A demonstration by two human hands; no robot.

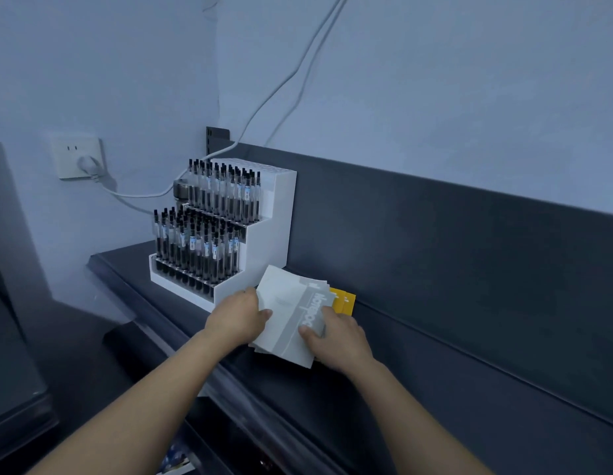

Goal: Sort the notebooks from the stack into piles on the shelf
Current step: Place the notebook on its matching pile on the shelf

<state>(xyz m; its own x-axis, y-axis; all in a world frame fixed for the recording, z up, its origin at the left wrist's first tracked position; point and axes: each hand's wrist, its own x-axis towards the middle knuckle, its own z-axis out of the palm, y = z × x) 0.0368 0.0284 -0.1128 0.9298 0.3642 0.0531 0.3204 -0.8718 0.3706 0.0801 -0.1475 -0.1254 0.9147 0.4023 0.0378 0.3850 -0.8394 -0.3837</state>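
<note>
Just right of the white pen stand (274, 214), close against its front corner, the stack of grey notebooks (286, 315) sits fanned over the dark shelf (367, 389). The left hand (238, 315) grips its left edge, thumb on the cover; the right hand (336, 341) grips the near right edge likewise. A yellow notebook (344, 301) peeks out beyond the stack. Left of the stand, a wall socket (79, 157) holds a plug, and its cable runs behind the stand.

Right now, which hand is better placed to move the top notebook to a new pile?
Probably the right hand: its thumb pinches the grey notebook, and bare shelf lies on its side. The left hand, also holding it, sits beside the pen rack.
</note>
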